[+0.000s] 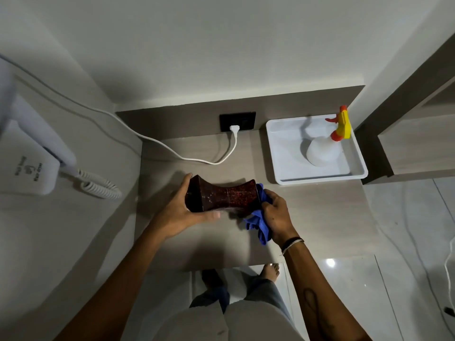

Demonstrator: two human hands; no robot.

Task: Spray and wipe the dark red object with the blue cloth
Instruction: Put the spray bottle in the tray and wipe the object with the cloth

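Note:
The dark red object [222,196], waisted in the middle and speckled, lies on its side above the counter [320,217]. My left hand [181,212] grips its left end from below and behind. My right hand [277,216] holds the bunched blue cloth [258,223] against the object's right end, with part of the cloth hanging down past my wrist. The spray bottle [325,150], white with a yellow and orange trigger head, stands apart in a white tray [280,153] at the back right.
A white cable [157,142] runs from a black wall socket [237,121] across the back of the counter to a wall-mounted hair dryer [29,158] with a coiled cord on the left. A shelf unit [413,143] stands on the right. Tiled floor and my feet lie below.

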